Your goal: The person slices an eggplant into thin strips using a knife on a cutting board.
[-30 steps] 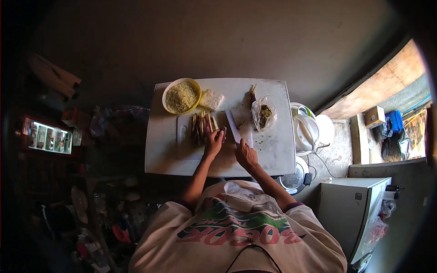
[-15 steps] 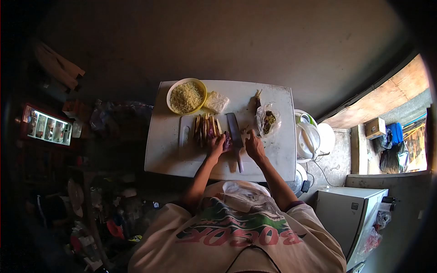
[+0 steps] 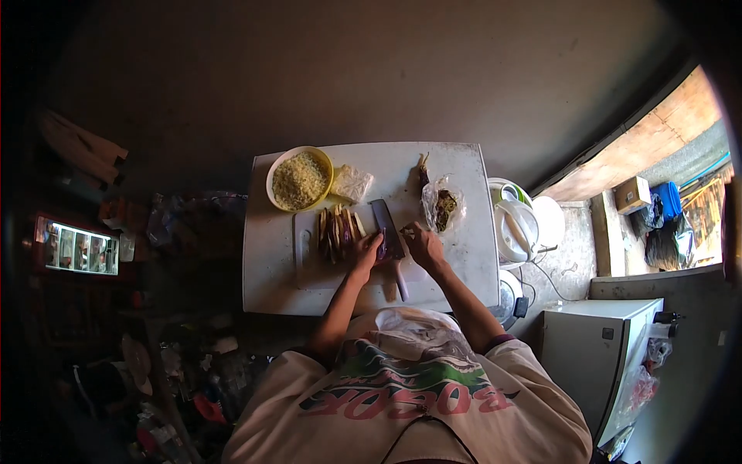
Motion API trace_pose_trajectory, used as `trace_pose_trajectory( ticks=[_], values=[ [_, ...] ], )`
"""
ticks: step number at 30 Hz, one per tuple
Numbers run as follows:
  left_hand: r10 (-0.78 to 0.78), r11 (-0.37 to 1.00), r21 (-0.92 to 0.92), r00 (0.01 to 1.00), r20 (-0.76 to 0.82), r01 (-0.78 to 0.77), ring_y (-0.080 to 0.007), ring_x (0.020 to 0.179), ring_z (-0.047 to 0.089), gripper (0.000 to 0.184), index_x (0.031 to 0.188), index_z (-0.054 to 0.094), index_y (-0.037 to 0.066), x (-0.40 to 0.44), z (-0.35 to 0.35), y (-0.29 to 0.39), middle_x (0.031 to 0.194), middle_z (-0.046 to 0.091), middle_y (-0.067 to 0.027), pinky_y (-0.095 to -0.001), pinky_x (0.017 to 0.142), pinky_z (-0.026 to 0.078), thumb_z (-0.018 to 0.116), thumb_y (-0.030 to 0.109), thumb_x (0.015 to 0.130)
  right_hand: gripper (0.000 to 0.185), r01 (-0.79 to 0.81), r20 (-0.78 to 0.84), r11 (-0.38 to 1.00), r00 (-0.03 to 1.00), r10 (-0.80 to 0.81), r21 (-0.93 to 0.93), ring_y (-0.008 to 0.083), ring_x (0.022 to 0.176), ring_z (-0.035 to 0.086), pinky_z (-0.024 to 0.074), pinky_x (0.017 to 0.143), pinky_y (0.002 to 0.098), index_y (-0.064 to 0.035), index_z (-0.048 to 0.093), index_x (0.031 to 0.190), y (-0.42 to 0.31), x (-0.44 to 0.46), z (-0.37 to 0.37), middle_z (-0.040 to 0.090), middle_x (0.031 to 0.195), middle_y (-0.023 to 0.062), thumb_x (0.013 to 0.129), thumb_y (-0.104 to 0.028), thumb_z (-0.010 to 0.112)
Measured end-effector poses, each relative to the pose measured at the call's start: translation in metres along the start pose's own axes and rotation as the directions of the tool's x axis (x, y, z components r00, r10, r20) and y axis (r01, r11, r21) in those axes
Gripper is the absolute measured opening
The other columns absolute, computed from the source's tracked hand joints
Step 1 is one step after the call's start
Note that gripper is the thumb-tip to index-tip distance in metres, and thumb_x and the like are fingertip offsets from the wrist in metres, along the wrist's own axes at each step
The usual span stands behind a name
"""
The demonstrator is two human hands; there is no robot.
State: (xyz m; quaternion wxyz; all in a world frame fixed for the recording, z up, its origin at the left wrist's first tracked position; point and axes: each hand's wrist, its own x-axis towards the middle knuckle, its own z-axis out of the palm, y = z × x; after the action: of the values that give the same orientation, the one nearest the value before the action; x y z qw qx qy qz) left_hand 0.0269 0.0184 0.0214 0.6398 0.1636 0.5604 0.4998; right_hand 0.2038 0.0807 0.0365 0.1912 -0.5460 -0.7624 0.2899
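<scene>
Several long slices of eggplant (image 3: 334, 234), purple-skinned with pale flesh, lie side by side on a white cutting board (image 3: 306, 267). My left hand (image 3: 365, 254) is at their right, its fingers closed around a dark purple eggplant piece (image 3: 381, 247). Beside that piece rests a wide-bladed knife (image 3: 384, 219), its handle (image 3: 401, 283) toward me, with neither hand on the handle. My right hand (image 3: 424, 246) is just right of the blade, fingers pinched together; what they hold, if anything, is too small to make out.
A yellow bowl (image 3: 331, 185) of chopped pale food stands at the table's back left, beside a wrapped white block (image 3: 352, 183). An open plastic bag (image 3: 456, 205) with dark scraps and a slim whole eggplant (image 3: 423, 172) lie at right. A white refrigerator (image 3: 580, 329) stands off the white table's (image 3: 471, 274) right side.
The camera view has shifted a little. My right hand has moved closer to the knife blade, its fingers now near the blade's edge. My left hand stays at the eggplant.
</scene>
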Motion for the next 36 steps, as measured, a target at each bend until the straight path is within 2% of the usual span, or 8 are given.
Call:
trace_pose_trajectory(
  ticks=[7, 14, 19, 21, 24, 28, 30, 36],
  values=[
    [0.024, 0.997, 0.066, 1.0, 0.016, -0.025, -0.0153, 0.081, 0.065, 0.033, 0.116, 0.063, 0.006, -0.008, 0.019, 0.003, 0.095, 0.065, -0.0025, -0.0346, 0.066, 0.06, 0.064, 0.026, 0.09, 0.023, -0.149, -0.067, 0.981, 0.985, 0.158, 0.124, 0.0243, 0.058, 0.065, 0.0497, 0.057, 0.0388, -0.0147, 0.069, 0.105, -0.006, -0.003, -0.059, 0.065, 0.066, 0.0143, 0.089, -0.03, 0.063],
    [0.119, 0.99, 0.069, 0.993, 0.019, -0.12, -0.008, 0.072, 0.061, 0.028, 0.106, 0.065, 0.006, -0.02, 0.025, 0.011, 0.084, 0.064, 0.001, -0.0239, 0.061, 0.052, 0.067, 0.028, 0.09, 0.031, -0.108, -0.338, 0.993, 0.934, 0.118, 0.049, 0.0412, 0.077, 0.066, 0.0505, 0.064, 0.0458, -0.0144, 0.063, 0.115, -0.002, 0.011, -0.074, 0.067, 0.082, 0.0212, 0.089, -0.031, 0.06],
    [0.253, 0.944, 0.216, 0.967, 0.016, -0.251, -0.0095, 0.071, 0.061, 0.031, 0.105, 0.065, 0.003, 0.0, -0.003, -0.018, 0.082, 0.065, -0.0012, -0.0243, 0.064, 0.049, 0.068, 0.029, 0.089, 0.034, -0.073, -0.064, 0.996, 0.995, 0.076, 0.051, 0.0396, 0.073, 0.065, 0.0503, 0.065, 0.0454, -0.0083, 0.059, 0.111, -0.003, -0.032, -0.03, 0.065, 0.072, 0.0211, 0.083, -0.025, 0.069],
    [0.531, 0.756, 0.458, 0.847, -0.013, -0.467, -0.0122, 0.072, 0.062, 0.032, 0.103, 0.064, 0.001, 0.003, -0.015, -0.031, 0.082, 0.066, -0.0048, -0.0272, 0.065, 0.049, 0.069, 0.028, 0.087, 0.041, -0.063, 0.103, 0.996, 0.993, 0.056, 0.068, 0.0372, 0.073, 0.066, 0.0509, 0.066, 0.045, -0.0044, 0.058, 0.109, -0.004, -0.055, -0.008, 0.066, 0.072, 0.0198, 0.081, -0.03, 0.072],
    [0.557, 0.746, 0.429, 0.83, 0.018, -0.51, -0.0152, 0.073, 0.062, 0.033, 0.102, 0.063, -0.001, -0.012, -0.02, -0.024, 0.083, 0.066, -0.0083, -0.03, 0.066, 0.049, 0.07, 0.028, 0.087, 0.056, -0.042, 0.18, 0.996, 0.983, 0.027, 0.077, 0.041, 0.076, 0.065, 0.051, 0.066, 0.0473, -0.0006, 0.048, 0.115, -0.003, -0.079, 0.025, 0.065, 0.077, 0.0224, 0.079, -0.035, 0.073],
    [0.567, 0.706, 0.506, 0.823, 0.016, -0.496, -0.0165, 0.075, 0.062, 0.033, 0.101, 0.063, -0.002, -0.02, -0.027, -0.024, 0.085, 0.066, -0.0099, -0.0313, 0.065, 0.05, 0.07, 0.027, 0.086, 0.039, -0.174, 0.129, 0.984, 0.977, 0.167, 0.043, 0.0459, 0.081, 0.063, 0.0495, 0.07, 0.0532, -0.0001, 0.047, 0.107, -0.012, -0.077, 0.051, 0.064, 0.083, 0.025, 0.081, -0.025, 0.064],
    [0.647, 0.522, 0.69, 0.76, 0.064, -0.502, -0.0171, 0.074, 0.062, 0.034, 0.104, 0.062, -0.002, -0.024, -0.029, -0.026, 0.087, 0.065, -0.0105, -0.0316, 0.065, 0.05, 0.071, 0.025, 0.086, 0.034, -0.08, 0.111, 0.996, 0.991, 0.075, 0.034, 0.0462, 0.081, 0.063, 0.0497, 0.07, 0.0535, 0.0005, 0.047, 0.103, -0.018, -0.083, 0.039, 0.064, 0.082, 0.0259, 0.081, -0.021, 0.061],
    [0.659, 0.561, 0.613, 0.748, 0.075, -0.556, -0.022, 0.074, 0.06, 0.036, 0.112, 0.061, 0.001, 0.004, -0.02, -0.043, 0.083, 0.062, -0.01, -0.0355, 0.07, 0.049, 0.071, 0.023, 0.085, 0.024, -0.086, 0.124, 0.995, 0.989, 0.08, 0.045, 0.0494, 0.08, 0.061, 0.0495, 0.07, 0.0541, 0.0048, 0.049, 0.092, -0.02, -0.079, 0.014, 0.06, 0.084, 0.0329, 0.084, -0.017, 0.056]
  ],
)
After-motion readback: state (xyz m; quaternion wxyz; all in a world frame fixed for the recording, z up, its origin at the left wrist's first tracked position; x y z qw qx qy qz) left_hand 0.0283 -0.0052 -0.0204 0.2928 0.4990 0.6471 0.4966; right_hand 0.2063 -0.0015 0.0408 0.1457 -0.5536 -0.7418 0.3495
